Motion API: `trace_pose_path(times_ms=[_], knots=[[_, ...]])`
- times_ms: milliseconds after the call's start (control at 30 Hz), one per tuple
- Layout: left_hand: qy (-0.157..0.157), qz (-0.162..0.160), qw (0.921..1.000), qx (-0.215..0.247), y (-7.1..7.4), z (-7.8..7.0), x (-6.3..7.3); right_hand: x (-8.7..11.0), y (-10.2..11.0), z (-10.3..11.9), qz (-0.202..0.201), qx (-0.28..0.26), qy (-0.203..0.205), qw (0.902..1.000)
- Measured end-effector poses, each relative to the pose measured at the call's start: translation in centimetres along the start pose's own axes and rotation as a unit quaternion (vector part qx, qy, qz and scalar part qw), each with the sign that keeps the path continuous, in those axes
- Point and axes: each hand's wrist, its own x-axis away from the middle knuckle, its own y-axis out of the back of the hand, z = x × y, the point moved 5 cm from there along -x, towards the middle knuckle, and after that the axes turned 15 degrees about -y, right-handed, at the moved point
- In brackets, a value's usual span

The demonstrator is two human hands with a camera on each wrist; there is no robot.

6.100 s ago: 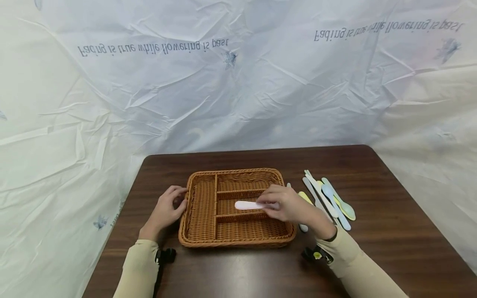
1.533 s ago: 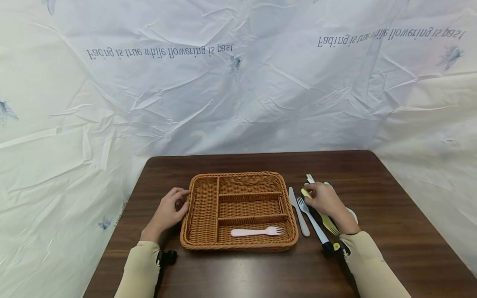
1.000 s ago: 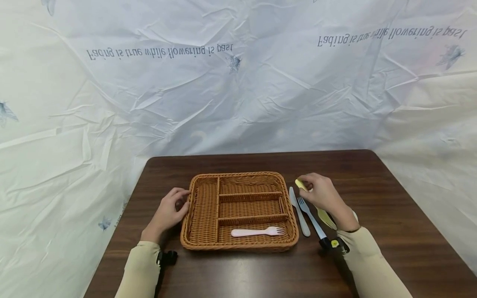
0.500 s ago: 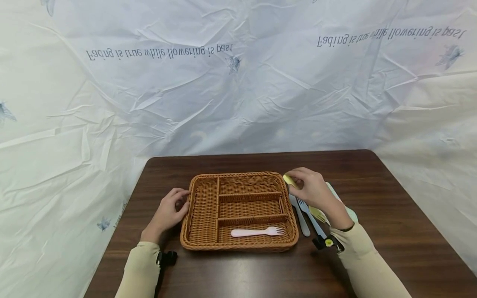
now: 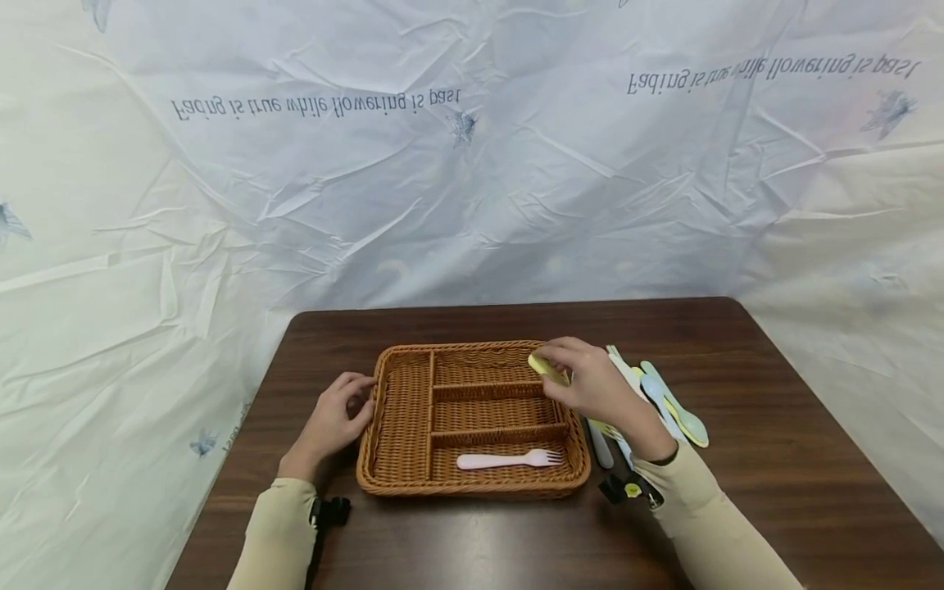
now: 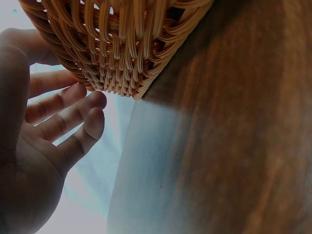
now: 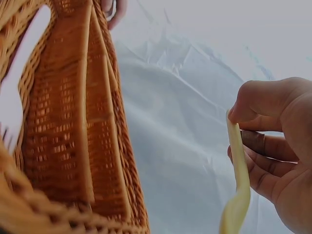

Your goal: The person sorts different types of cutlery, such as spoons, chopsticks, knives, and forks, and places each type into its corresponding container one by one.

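Observation:
My right hand (image 5: 593, 385) pinches the handle of a yellow fork (image 5: 543, 365) above the right end of the wicker basket (image 5: 472, 489). The tines show past the wrist, over the basket's right side. In the right wrist view, thumb and fingertips meet on the yellow handle, which slants downward. My left hand (image 5: 335, 414) stays at the basket's left rim; the left wrist view has its relaxed fingers (image 6: 73, 114) against the outer wall. A pink fork (image 5: 509, 460) lies in the front right compartment, tines to the right.
Right of the basket lie a grey knife (image 5: 601, 447) and a blue fork (image 5: 624, 452), partly under the right forearm. Farther right is a loose pile with a light blue spoon (image 5: 652, 389) and a green spoon (image 5: 692, 419). A patterned sheet (image 5: 472, 205) hangs behind the table.
Earlier the right hand had the pink fork, which now lies in the basket. It then took the yellow fork from the pile and carried it left over the basket. The left hand stayed put.

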Motion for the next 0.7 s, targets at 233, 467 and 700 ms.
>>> trace_pose_path(times_ms=[233,467,700], knots=[[-0.001,-0.001,1.0,-0.002,0.0,0.1,0.1,0.1,-1.0,1.8,-0.002,-0.017,0.052,0.9985],[0.0,0.002,1.0,0.004,0.0,0.1,0.1,0.5,-2.1,3.2,0.03,-0.039,0.085,0.9952],[-0.003,-0.002,1.0,-0.001,-0.1,0.1,0.1,0.7,-2.7,4.1,0.036,-0.031,0.102,0.9937]])
